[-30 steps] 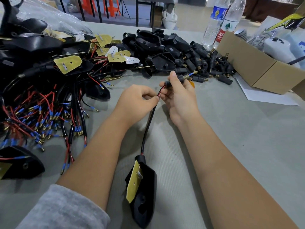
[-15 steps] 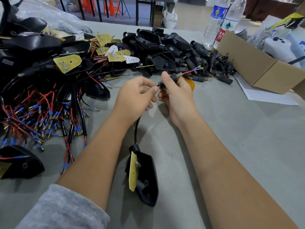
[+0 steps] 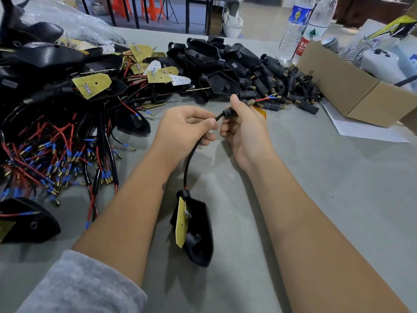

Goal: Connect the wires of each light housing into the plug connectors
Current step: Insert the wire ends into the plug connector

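One housing (image 3: 195, 231) lies nearest on the worktop (image 3: 327, 199), tipped on its side with its yellow board (image 3: 181, 224) facing left; its black cable (image 3: 189, 161) arches up off the surface to both hands. If the cable is pulled taut, the housing could drag or flip, since nothing pins it down.

Above it, the left hand (image 3: 185, 127) pinches the cable between thumb and forefinger, just short of the plug (image 3: 234, 108). The right hand (image 3: 243, 129) grips the plug itself, thumb on top. A red wire and a blue wire (image 3: 264, 99) stick out past the brass spring at the plug's far end, so the cable appears threaded through. I judge the main risks here to be these: a push from the left hand could buckle the cable rather than feed it, a pull could draw the wire tips back inside the plug, and a loose grip on the small plug could let it twist or slip off.

Left of the hands sprawls a tangle of loose wires (image 3: 56, 159); the cable could snag there if swung that way. Farther off sit a heap of plugs (image 3: 282, 86), piled housings (image 3: 207, 55), a box (image 3: 352, 86) and two bottles (image 3: 302, 26).
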Demonstrator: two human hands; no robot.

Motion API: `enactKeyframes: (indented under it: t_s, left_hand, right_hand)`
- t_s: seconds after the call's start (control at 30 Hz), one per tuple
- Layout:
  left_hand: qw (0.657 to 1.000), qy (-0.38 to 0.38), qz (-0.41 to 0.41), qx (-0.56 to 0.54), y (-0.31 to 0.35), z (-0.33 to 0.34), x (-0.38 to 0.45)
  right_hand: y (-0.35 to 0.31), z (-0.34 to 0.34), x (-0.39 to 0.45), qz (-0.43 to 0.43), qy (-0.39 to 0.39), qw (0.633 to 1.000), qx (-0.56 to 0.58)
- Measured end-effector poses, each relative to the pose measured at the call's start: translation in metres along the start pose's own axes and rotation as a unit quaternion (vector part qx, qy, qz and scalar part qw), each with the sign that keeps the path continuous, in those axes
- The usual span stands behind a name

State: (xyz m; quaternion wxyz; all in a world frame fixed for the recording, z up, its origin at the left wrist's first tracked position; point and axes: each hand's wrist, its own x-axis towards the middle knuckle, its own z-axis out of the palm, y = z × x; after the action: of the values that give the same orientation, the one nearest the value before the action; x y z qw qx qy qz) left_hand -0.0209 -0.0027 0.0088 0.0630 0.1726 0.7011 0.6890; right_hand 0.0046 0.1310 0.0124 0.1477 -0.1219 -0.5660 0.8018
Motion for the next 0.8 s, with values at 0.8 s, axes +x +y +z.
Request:
enactKeyframes:
  t_s: [0.8]
  left_hand:
    - [0.996,-0.048,0.015,0.076,0.0080,-0.0057,-0.0017]
  right_hand:
    - [0.0039,0.0023,-0.0020,-0.053,0.010,0.997,-0.054]
